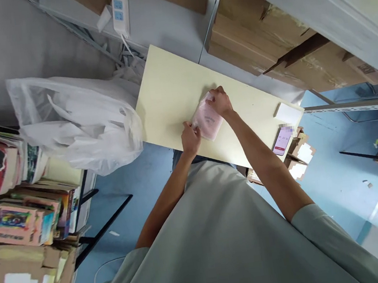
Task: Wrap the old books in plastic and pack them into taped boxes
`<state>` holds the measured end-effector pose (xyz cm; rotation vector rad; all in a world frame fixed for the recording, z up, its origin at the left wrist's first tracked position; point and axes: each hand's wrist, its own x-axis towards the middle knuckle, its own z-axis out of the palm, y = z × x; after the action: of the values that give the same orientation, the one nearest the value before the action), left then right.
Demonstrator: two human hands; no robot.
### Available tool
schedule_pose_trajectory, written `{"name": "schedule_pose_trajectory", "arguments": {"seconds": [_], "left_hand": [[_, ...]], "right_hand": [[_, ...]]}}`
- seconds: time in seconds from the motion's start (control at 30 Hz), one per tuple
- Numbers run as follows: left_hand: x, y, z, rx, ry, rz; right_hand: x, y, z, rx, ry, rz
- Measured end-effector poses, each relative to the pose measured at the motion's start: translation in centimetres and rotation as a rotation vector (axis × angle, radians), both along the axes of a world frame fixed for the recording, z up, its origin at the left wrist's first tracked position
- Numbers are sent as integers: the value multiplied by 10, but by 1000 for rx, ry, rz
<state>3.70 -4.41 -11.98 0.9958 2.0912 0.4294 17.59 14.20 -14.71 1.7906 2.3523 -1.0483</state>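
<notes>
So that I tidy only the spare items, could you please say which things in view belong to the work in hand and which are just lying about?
In use:
- pink packet, held by left hand and right hand
- cream tabletop beneath

Apparently lying about:
- phone
- white block
- plastic bag
- power strip
- books
- cardboard boxes

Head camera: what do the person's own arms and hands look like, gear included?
Left hand and right hand: bare, no gloves. Forearms uncovered, with no watch, band or cable visible. Short, loose sleeves, plain grey-green like the shirt; no markings seen on them.
</notes>
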Motion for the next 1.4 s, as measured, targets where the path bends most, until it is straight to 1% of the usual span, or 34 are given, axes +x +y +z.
{"name": "schedule_pose_trajectory", "arguments": {"seconds": [0.1, 0.13, 0.2, 0.27, 0.33, 0.43, 0.5, 0.6, 0.7, 0.77, 0.83, 0.93, 1.0, 1.07, 1.23, 1.3, 1.4], "left_hand": [[-10, 3, 7, -60, 117, -222], [-14, 5, 9, -74, 159, -273], [-22, 8, 11, -65, 217, -326], [-27, 13, 10, -1, 231, -335], [-28, 18, 8, 96, 193, -336], [-24, 27, 6, 195, 108, -327], [-19, 32, 5, 196, 81, -302], [-14, 40, 5, 135, 55, -247], [-12, 50, 6, 21, -6, -154], [-14, 57, 8, -61, -49, -133], [-19, 64, 10, -119, -84, -168], [-35, 72, 13, -135, -107, -235], [-53, 77, 14, -112, -95, -242], [-79, 83, 13, -93, -72, -219], [-159, 104, 10, -64, 24, -121], [-186, 112, 10, -46, 55, -99], [-211, 119, 11, -37, 78, -74]], "right_hand": [[1, -10, 2, 3, 33, -44], [3, -15, 4, 9, 56, -64], [11, -33, 9, 29, 115, -115], [23, -59, 13, 65, 188, -193], [36, -91, 17, 106, 257, -318], [48, -138, 18, 81, 281, -513], [47, -159, 17, 32, 299, -631], [34, -172, 17, -16, 318, -755], [20, -169, 21, -34, 308, -822], [14, -165, 25, -38, 285, -852], [9, -162, 29, -43, 253, -871], [-2, -158, 34, -74, 216, -876], [-15, -153, 35, -90, 208, -853], [-36, -142, 34, -96, 216, -805], [-111, -98, 24, -118, 225, -641], [-139, -80, 20, -119, 218, -596], [-168, -62, 17, -102, 181, -549]]}}
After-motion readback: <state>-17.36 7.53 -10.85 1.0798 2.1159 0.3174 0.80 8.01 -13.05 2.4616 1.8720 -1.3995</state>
